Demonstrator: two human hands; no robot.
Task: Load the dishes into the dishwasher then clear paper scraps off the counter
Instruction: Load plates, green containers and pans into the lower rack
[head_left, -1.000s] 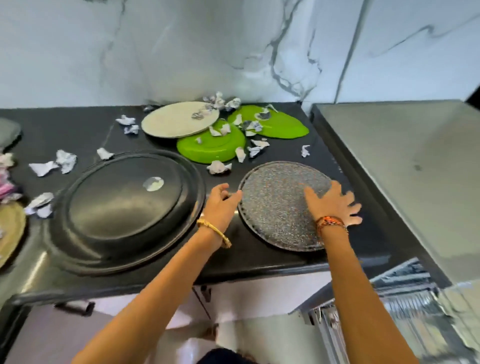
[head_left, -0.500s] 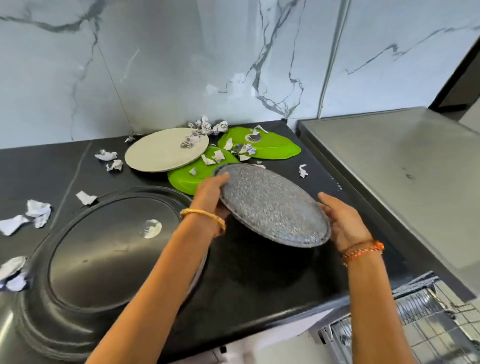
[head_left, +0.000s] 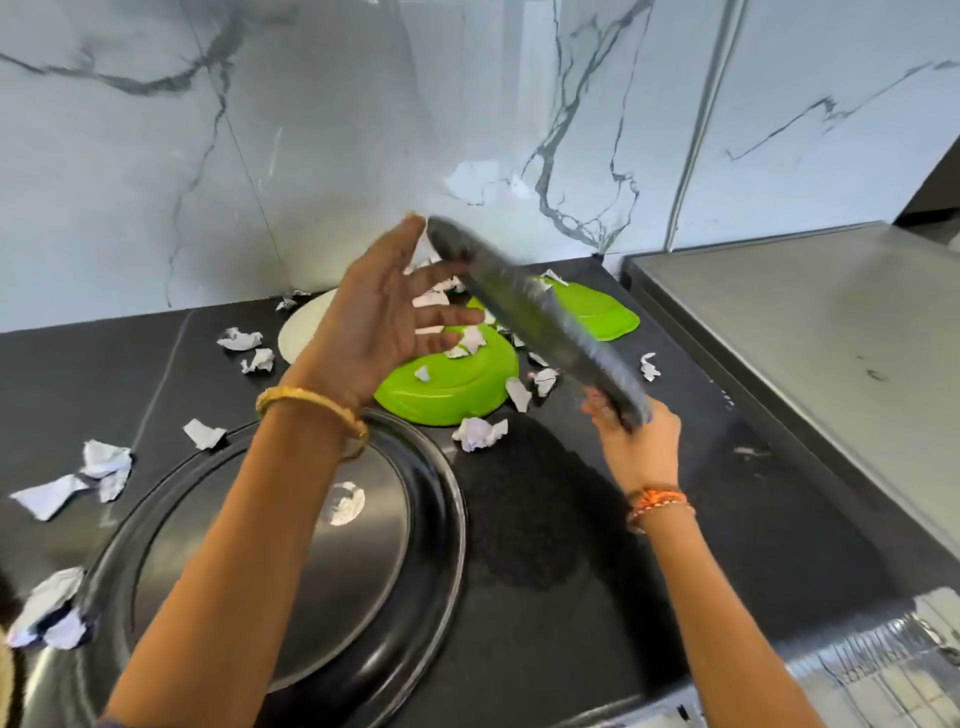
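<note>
Plate: round grey speckled plate (head_left: 540, 322), tilted steeply on edge, in the air over the black counter's (head_left: 623, 519) back right part.
Right hand (head_left: 636, 441): fingers clamped on the plate's lower rim.
Left hand (head_left: 379, 317): fingers spread apart, thumb tip at the plate's upper rim.
Scraps: crumpled white paper scraps (head_left: 480, 434) lie across the counter.

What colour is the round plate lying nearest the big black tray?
Bright green plate, seen in the head view.
</note>
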